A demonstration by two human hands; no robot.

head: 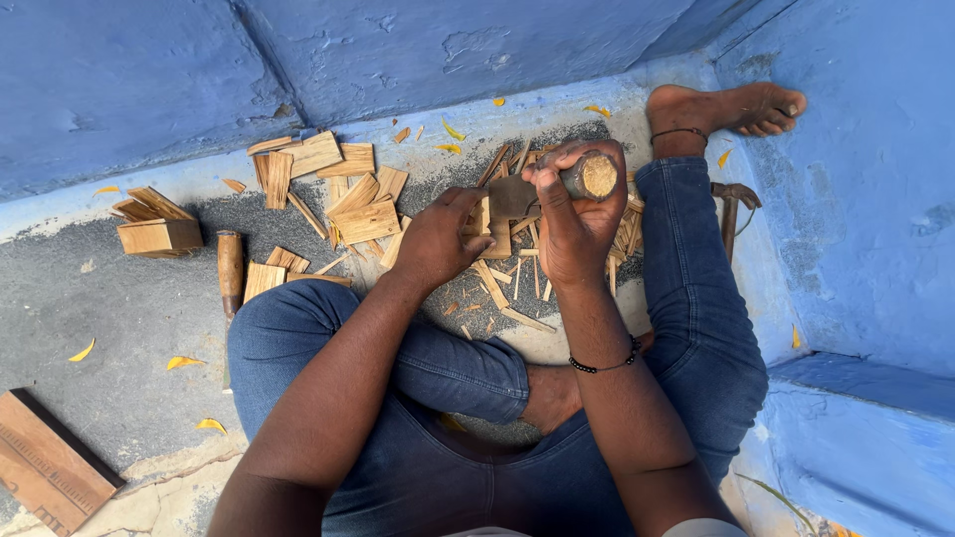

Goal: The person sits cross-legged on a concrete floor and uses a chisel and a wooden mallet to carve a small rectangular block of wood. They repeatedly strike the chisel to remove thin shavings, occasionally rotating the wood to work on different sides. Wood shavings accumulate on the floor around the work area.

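Person seated on floor (109,308), legs in jeans. Right hand (575,214) grip clamped around wooden handle (595,176) of a chopping blade (512,197). Left hand (438,242) grip closed on a thin wood strip (494,235), held upright just beside the blade. Split wood pieces (348,189) lie beyond the blade; wooden block (159,237) well left of it.

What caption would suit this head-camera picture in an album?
Seated on the floor, right hand grips a wooden-handled blade over a wood piece steadied by the left hand.
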